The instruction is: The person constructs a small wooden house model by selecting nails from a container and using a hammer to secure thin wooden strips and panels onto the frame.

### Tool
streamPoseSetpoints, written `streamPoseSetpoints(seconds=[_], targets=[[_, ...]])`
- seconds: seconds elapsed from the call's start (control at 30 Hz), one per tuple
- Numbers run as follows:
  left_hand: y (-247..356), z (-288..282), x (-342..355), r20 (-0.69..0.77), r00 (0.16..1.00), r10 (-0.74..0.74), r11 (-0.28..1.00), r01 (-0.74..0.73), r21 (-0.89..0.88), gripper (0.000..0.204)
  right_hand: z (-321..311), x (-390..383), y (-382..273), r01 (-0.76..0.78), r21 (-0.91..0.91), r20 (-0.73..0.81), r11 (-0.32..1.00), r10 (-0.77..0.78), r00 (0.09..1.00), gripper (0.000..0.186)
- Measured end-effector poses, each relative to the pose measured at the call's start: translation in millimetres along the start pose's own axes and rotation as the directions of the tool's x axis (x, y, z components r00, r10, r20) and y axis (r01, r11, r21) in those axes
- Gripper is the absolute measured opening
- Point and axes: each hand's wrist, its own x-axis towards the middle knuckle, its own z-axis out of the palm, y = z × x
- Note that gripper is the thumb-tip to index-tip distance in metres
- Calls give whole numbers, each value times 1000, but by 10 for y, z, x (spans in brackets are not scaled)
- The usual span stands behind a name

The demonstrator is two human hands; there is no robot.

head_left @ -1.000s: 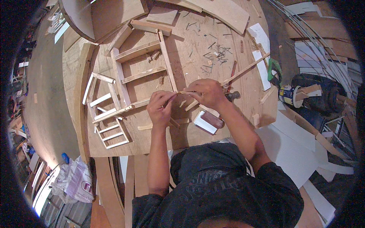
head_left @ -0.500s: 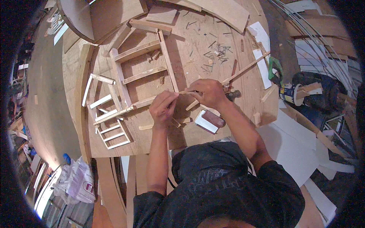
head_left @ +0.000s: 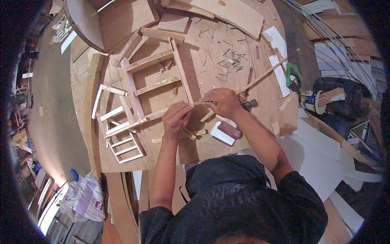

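Note:
A thin wooden strip (head_left: 198, 103) is pinched between the fingers of my left hand (head_left: 176, 118) and my right hand (head_left: 222, 102). Both hands are close together at the near right corner of a ladder-like wooden frame (head_left: 157, 86) with crosspieces. My left fingertips are by the frame's near rail, hiding part of that corner. Beyond my right hand, a long thin stick (head_left: 266, 76) slants away to the right; whether it is the same strip I cannot tell. A dark hammer-like head (head_left: 250, 105) lies beside my right wrist. Nearer me is a white and brown block (head_left: 225, 132).
Loose nails (head_left: 232, 61) lie scattered beyond my hands. Small white-edged frames (head_left: 126, 148) lie at the left. A curved wooden piece (head_left: 111, 20) stands at the far left. Off the table's right edge are a green-handled tool (head_left: 293, 74) and a tub (head_left: 310, 102).
The view has shifted slightly, so the table sits a little lower and to the right. Both hands keep their pinch, and my right fingers have shifted slightly on the strip.

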Motion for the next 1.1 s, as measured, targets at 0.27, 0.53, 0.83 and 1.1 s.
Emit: streamPoseSetpoints(seconds=[0.27, 0.53, 0.83, 1.1], targets=[[140, -100, 24, 5, 977, -215, 975, 215, -53, 26, -12, -18, -85, 44, 0, -115, 999, -44, 992, 11], [145, -78, 2, -24, 970, -240, 970, 240, -25, 23, 24, -69, -111, 76, -59, -171, 995, -85, 982, 13], [94, -109, 63, 58, 976, -209, 976, 212, -53, 23, 74, -94, -87, 71, -52, -237, 996, -81, 968, 13], [65, -150, 95, 103, 984, -149, 988, 152, -27, 26, 55, -82, -119, 62, -52, -211, 997, -72, 975, 13]])
